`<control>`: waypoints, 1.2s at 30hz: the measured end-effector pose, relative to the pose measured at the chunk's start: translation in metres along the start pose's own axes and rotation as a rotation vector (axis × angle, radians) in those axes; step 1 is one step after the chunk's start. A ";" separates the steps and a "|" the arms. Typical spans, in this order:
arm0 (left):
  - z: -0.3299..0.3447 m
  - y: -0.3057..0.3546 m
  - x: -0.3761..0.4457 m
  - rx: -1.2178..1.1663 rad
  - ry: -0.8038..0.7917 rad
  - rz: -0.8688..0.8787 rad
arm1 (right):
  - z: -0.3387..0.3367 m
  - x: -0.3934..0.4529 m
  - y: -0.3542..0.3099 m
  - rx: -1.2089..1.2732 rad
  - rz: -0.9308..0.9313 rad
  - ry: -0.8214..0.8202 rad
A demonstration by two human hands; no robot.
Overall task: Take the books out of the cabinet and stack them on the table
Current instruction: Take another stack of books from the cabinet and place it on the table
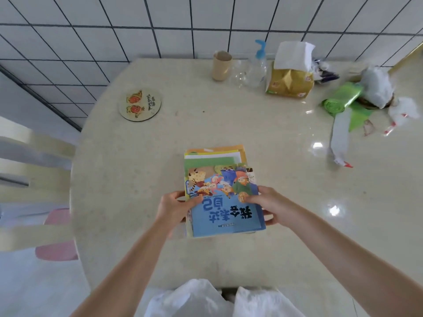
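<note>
Top book: a blue picture book [225, 202] with cartoon animals and large characters on its cover lies uppermost on the book stack [215, 156], held at both side edges, probably so it can be squared up with the books under it.
Book stack: it sits on the table [183, 138] near the person's edge; orange, yellow and green covers stick out beyond the blue picture book on the far side, so the pile is not yet flush.
Left hand: the left hand [175, 208] grasps the blue picture book's left edge, thumb on the cover, fingers curled beneath.
Right hand: the right hand [266, 205] pinches the right edge, thumb on top; how far its fingers reach under is hard to tell, since the stack hides them.
Step in hand: by my reading, setting down or aligning the top book; the cabinet is out of view, so how many books remain cannot be told.
Beyond the stack: a round coaster [140, 104] with two orange figures lies far left of the stack; a beige cup [221, 65], a pump bottle [257, 65] and a tissue pack [290, 72] stand at the wall side; a green bag roll [342, 98] lies far right.
Left of the table: a pale chair [34, 156].
</note>
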State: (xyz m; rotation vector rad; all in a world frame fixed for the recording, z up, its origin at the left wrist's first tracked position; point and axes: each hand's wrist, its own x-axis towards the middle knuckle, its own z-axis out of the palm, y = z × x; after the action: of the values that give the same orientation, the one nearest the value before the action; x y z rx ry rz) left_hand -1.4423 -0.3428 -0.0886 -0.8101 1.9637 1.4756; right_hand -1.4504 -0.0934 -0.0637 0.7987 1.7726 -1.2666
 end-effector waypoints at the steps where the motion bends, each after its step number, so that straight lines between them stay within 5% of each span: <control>1: 0.001 0.000 -0.001 -0.003 0.002 -0.010 | 0.001 -0.002 -0.001 -0.001 0.004 0.011; 19: 0.036 -0.001 -0.021 0.087 0.112 -0.048 | 0.028 -0.008 0.011 -0.311 -0.077 0.171; 31: 0.035 0.002 -0.023 0.051 0.152 -0.059 | 0.017 0.009 0.028 -0.183 -0.114 0.064; 36: 0.028 -0.003 -0.032 0.062 0.138 0.004 | 0.014 -0.027 0.028 -0.227 -0.166 0.141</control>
State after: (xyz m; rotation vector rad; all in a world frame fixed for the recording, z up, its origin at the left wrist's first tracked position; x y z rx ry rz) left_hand -1.4163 -0.3119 -0.0741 -0.9025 2.1025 1.3865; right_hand -1.4106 -0.0990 -0.0551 0.6353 2.0892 -1.1093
